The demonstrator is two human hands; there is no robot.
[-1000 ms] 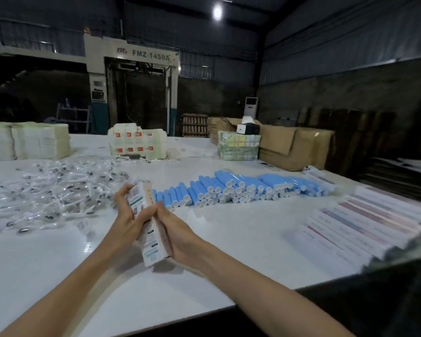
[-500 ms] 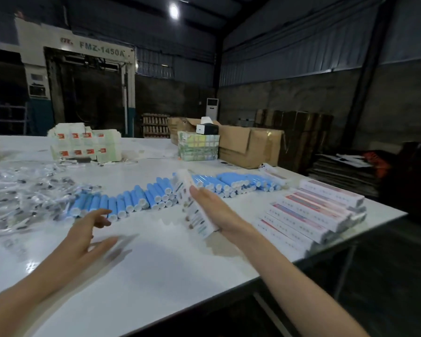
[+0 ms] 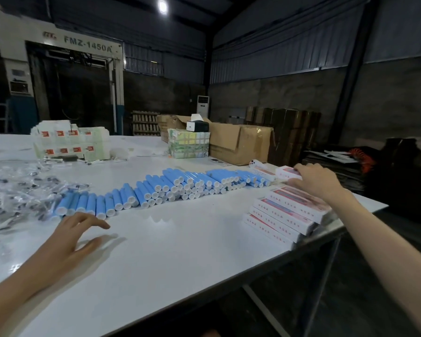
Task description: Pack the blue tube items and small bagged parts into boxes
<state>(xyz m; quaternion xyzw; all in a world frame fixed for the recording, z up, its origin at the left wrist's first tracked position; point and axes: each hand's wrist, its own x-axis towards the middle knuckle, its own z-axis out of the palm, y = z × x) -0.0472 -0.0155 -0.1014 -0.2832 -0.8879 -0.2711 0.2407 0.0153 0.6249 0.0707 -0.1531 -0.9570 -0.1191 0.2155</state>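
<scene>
left hand, fingers loosely spread, hovers at seven o'clock of the blue white-capped tubes, right hand at three o'clock curling fingers round a white-and-red cardboard box.

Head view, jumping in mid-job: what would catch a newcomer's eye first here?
The long row of blue tubes lying across the middle of the white table stands out first. At the table's right edge sit stacked boxes, and just beyond them the right hand holds a white box. At far left sprawls a pile of bagged parts.
</scene>
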